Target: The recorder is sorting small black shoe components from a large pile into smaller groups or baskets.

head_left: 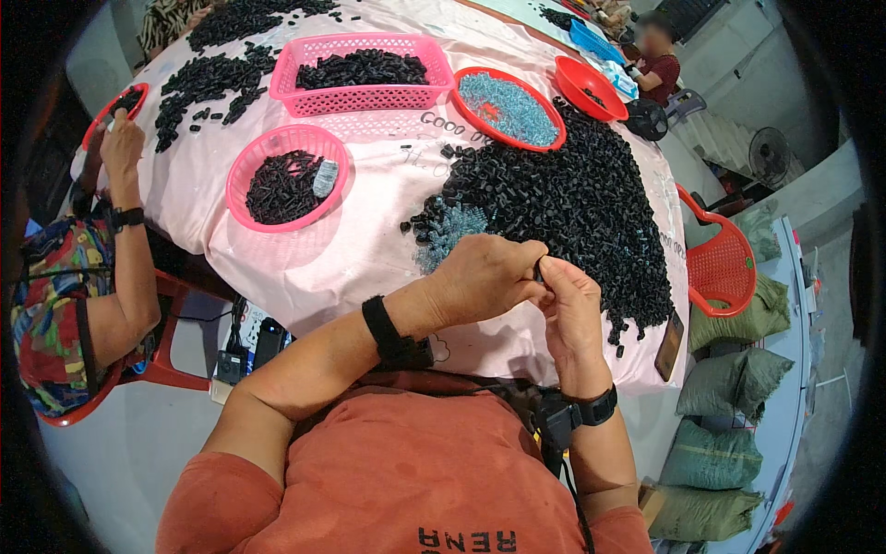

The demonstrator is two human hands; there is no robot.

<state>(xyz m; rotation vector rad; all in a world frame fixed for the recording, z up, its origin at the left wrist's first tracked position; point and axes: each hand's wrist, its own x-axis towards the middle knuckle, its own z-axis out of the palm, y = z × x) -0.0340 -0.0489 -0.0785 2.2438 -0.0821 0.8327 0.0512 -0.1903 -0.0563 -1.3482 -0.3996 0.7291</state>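
Both my hands meet over the near edge of the pile. My left hand (pixel 484 277) is closed, with its fingers curled and its thumb side against the right fingertips. My right hand (pixel 570 300) pinches at the same spot, where a small black plastic piece (pixel 538 270) shows between the two; most of it is hidden by fingers. Just beyond lies a wide heap of small black plastic pieces (pixel 591 198). Beside my left hand, a cluster of small clear bluish pieces (pixel 454 229) rests at the heap's left side.
A red tray (pixel 560 140) of clear bluish pieces stands behind the heap, near a red bowl (pixel 604 109). To the left are a pink basket (pixel 369 98) and a round pink basket (pixel 242 198), both holding black pieces. A phone (pixel 669 346) lies at the right edge. Another person's hand (pixel 122 148) works at left.
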